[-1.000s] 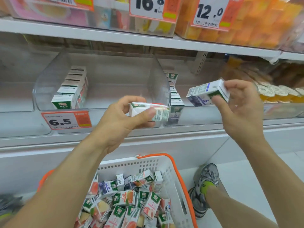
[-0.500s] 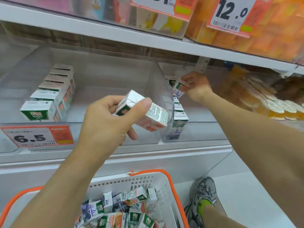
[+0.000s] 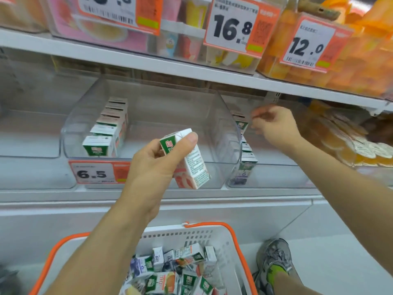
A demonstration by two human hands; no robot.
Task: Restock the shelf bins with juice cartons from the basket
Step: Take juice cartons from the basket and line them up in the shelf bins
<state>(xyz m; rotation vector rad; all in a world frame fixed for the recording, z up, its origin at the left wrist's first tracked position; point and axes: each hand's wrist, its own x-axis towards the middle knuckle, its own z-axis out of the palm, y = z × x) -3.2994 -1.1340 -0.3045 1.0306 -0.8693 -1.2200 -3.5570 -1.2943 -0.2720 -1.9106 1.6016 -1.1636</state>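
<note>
The left hand point(image 3: 157, 165) grips a juice carton point(image 3: 187, 158) at centre frame, thumb across its top and fingers curled behind, tilted with its green cap up and left. It hangs in front of the clear bin point(image 3: 148, 133), not yet over the rim. Inside that bin, toward the left of the frame, a single row of matching cartons point(image 3: 106, 126) runs front to back — the floor to the right of it is bare, so that looks like the spot to fill.

To do it well, I'd say: bring the carton upright, green face forward like the front one in the row, lift it over the front lip and set it down beside the row, not on top.

The right hand point(image 3: 274, 128) reaches into the neighbouring bin point(image 3: 276, 171) at right of centre, fingers loosely curled; it is blurred, and I cannot tell whether they hold anything. A second row of cartons point(image 3: 244, 154) lines that bin's left wall.

At the bottom of the frame the basket point(image 3: 238, 237) holds plenty more — the job is far from finished.
</note>
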